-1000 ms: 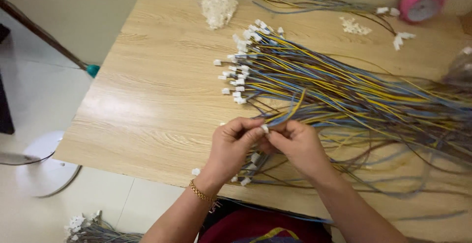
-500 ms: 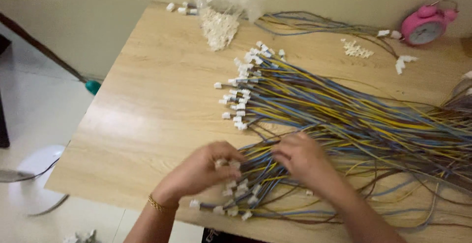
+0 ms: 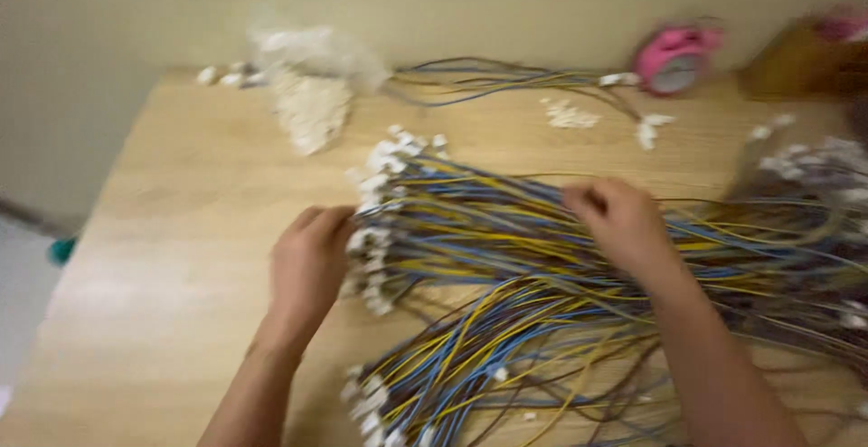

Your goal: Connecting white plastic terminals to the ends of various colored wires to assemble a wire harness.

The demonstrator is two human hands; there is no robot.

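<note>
Fingers of left hand [image 3: 312, 262] cupped against white connector ends [image 3: 371, 257] of wire bundle [image 3: 542, 248], squaring them; right hand [image 3: 619, 221] pressed loosely curled on bundle, pinning it to surface [image 3: 181, 230]; blurry.

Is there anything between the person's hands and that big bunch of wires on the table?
Nothing visible. The left hand rests against the white plugs at the end of the wire bundle, and the right hand lies right on top of the wires. The picture is blurred, so the exact grip is unclear.
</note>
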